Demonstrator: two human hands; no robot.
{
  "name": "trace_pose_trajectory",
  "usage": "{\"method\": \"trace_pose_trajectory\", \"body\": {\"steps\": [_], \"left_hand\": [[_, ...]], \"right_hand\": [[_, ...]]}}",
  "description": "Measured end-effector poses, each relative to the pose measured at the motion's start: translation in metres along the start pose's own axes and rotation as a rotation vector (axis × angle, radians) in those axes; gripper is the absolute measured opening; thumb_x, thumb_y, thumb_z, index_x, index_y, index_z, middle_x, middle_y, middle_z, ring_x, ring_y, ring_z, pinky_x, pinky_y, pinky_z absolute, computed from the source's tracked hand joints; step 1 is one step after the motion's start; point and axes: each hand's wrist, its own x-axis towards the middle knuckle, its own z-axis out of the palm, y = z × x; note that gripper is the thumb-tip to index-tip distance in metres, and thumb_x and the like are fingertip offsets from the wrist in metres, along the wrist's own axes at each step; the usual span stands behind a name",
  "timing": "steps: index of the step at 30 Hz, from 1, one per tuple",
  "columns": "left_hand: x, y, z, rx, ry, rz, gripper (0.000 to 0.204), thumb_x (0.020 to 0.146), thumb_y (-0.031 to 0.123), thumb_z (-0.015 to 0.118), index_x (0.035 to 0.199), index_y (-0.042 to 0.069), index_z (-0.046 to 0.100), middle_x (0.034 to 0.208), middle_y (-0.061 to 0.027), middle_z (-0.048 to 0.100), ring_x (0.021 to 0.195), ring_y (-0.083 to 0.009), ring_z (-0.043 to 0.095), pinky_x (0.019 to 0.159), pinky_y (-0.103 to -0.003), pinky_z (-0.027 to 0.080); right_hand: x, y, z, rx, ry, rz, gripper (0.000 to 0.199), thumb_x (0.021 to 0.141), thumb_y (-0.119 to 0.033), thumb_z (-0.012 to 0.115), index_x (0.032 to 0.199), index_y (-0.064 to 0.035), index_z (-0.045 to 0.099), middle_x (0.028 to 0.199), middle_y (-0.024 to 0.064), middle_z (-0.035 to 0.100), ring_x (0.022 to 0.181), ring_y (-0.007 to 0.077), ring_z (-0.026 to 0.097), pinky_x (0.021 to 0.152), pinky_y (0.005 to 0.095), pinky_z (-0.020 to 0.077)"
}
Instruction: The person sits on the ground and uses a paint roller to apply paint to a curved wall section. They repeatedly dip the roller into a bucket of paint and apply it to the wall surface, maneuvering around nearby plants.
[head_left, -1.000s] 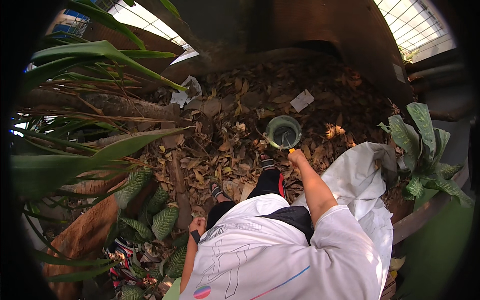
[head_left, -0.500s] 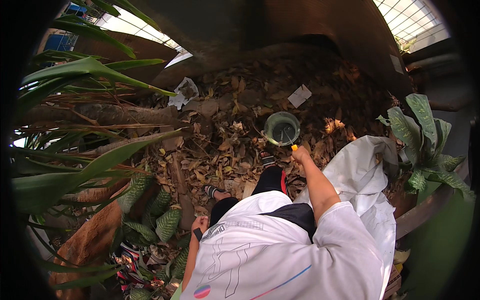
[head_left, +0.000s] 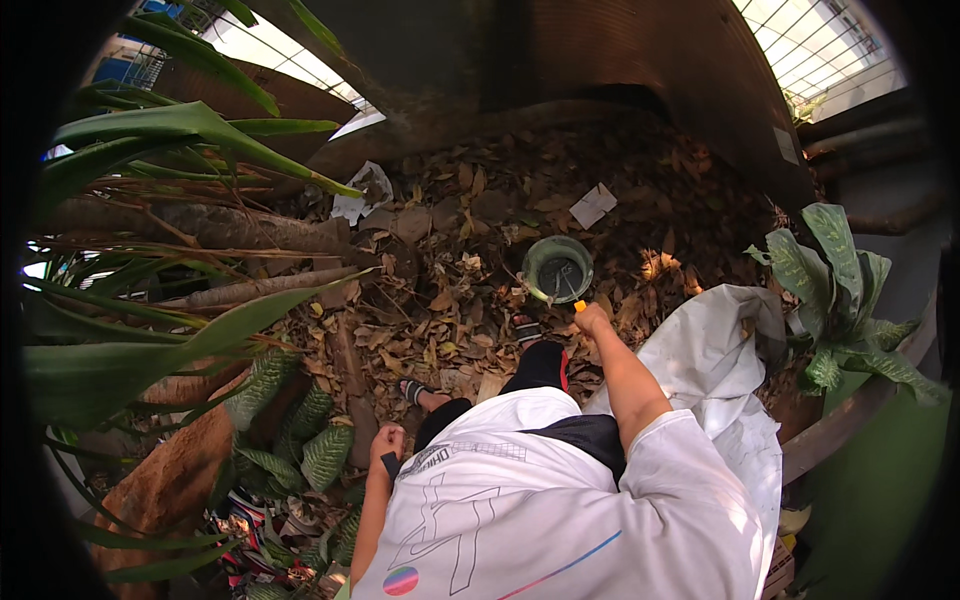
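Orange handle (head_left: 580, 306) by greenish bucket (head_left: 546, 250)
Right fingers (head_left: 592, 318) gripped it; steadiness seemed wise. Left fingers (head_left: 387, 438) curled, contents unclear.

- The bucket (head_left: 533, 265) stood on the leaf litter (head_left: 470, 325), just beyond the right sandal (head_left: 526, 328).
- The tool (head_left: 580, 306) reached into the bucket over its near rim, its handle in the right hand (head_left: 593, 319).
- The card (head_left: 594, 206) lay beyond the bucket, slightly right.
- The crumpled paper (head_left: 350, 207) lay toward the litter's far left corner.
- The sheet (head_left: 690, 350) lay along the litter's near right edge, left of the plant (head_left: 835, 280).
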Motion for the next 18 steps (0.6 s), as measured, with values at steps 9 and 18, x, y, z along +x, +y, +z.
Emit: {"method": "trace_pose_trajectory", "body": {"steps": [9,18], "left_hand": [[0.013,-0.056,0.013,-0.015,-0.064,0.017,0.032,0.093,0.034,0.063,0.101,0.003,0.068,0.08,-0.0114,0.069,0.074,-0.0243,0.066,0.07,-0.037,0.051],[0.01,-0.005,0.008,0.084,-0.053,-0.048,0.038,0.095,0.039,0.061,0.106,0.004,0.067,0.083,-0.011,0.069,0.076,-0.0227,0.066,0.07,-0.037,0.051]], "right_hand": [[-0.007,0.002,0.0,-0.005,0.063,-0.026,0.045,0.083,-0.017,0.062,0.123,0.0037,0.057,0.112,0.0224,0.068,0.098,0.0317,0.07,0.073,0.0421,0.0562],[-0.015,0.007,-0.015,0.007,0.078,-0.057,0.022,0.081,-0.016,0.06,0.084,0.004,0.07,0.073,0.0169,0.071,0.066,0.0282,0.071,0.061,0.0395,0.0546]]}}
